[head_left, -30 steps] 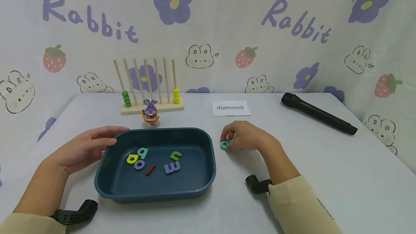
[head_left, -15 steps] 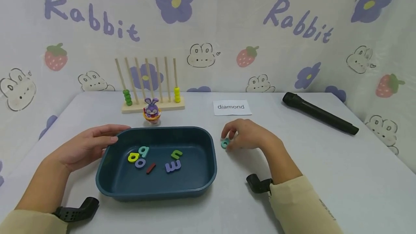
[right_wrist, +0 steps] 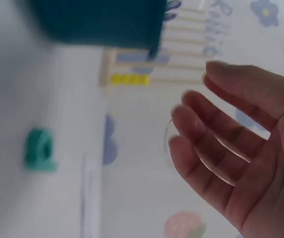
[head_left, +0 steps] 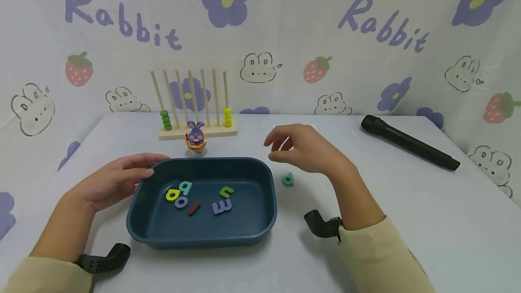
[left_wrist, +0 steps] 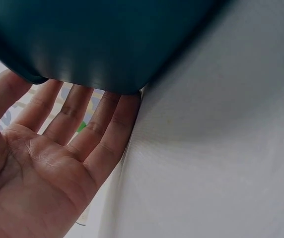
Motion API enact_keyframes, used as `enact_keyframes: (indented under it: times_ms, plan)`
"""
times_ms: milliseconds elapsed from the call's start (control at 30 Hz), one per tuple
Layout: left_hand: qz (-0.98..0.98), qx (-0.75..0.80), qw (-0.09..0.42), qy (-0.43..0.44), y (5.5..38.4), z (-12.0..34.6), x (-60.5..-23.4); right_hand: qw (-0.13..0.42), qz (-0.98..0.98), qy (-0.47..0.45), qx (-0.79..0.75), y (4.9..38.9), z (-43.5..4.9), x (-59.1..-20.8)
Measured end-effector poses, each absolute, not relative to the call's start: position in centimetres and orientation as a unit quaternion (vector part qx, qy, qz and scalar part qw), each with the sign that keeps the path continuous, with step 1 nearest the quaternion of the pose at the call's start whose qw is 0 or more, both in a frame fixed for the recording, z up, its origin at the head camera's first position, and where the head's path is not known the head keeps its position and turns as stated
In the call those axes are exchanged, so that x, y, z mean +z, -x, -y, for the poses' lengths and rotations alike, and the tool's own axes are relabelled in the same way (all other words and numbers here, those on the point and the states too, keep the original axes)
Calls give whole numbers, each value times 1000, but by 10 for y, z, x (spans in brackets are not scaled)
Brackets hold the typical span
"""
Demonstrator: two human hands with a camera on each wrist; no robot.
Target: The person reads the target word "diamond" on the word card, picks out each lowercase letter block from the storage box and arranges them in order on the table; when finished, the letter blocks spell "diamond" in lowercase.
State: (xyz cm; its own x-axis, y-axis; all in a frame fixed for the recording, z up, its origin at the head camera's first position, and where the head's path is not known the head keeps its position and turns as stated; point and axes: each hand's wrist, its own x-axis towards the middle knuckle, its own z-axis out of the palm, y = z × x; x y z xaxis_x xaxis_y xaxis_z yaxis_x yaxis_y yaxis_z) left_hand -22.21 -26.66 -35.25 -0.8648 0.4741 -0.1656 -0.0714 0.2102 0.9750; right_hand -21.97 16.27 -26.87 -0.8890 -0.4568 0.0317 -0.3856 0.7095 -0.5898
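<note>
My left hand (head_left: 118,180) touches the rear left corner of a dark blue-green rectangular bin (head_left: 203,241), thumb at the rim. In the left wrist view its fingers reach fairly straight along the bin's outer wall. Inside lie a turquoise letter (head_left: 185,188), a yellow letter (head_left: 172,195), a purple ring-shaped letter (head_left: 181,202), a dark red bar-shaped letter (head_left: 194,208), a green n-shaped letter (head_left: 226,192) and a purple m-shaped letter (head_left: 221,207). Right of the bin, a teal letter (head_left: 288,179) lies on the table. Above it hovers my right hand (head_left: 309,150), fingers loosely bent, holding nothing.
Behind the bin stand a wooden bead rack (head_left: 198,133) with green and yellow beads and a small purple rabbit figure (head_left: 196,137). A white card (head_left: 311,125) is mostly hidden behind my right hand. A black microphone (head_left: 411,142) lies at the back right.
My right hand has let go of the teal letter and risen up and away from it, leaving it on the table and now covering the card. The left hand stays at the bin.
</note>
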Motion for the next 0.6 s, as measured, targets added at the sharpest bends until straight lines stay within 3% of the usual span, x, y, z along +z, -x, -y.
enact_keyframes:
  times_ms: [600]
  plan:
    - [-736,621,226,-144,222,268,-354,186,-870,367,-272,237,-74,-221]
